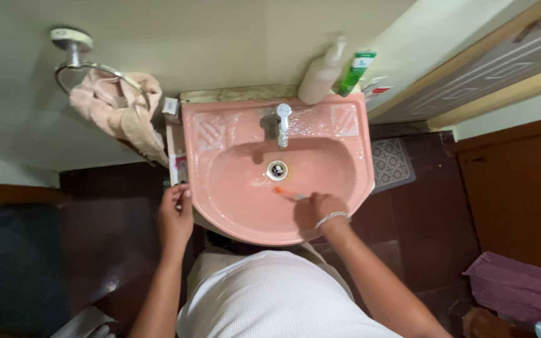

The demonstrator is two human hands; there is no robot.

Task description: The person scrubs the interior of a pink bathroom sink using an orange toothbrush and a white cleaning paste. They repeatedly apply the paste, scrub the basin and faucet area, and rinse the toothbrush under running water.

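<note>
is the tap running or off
Off, it seems: no stream falls from the tap toward the drain, though the basin looks wet.

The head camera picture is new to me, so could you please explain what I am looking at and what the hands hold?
There is only one picture, taken from a camera worn on the person's head and looking straight down, so you see their own two bare arms. Below is a pink washbasin with a chrome tap and a drain. The right hand, with a bracelet at the wrist, holds an orange toothbrush inside the bowl. The left hand rests at the basin's left edge; whether it holds anything is unclear. On the back ledge stand a pump bottle and a green tube. A beige towel hangs from a wall ring.
</note>
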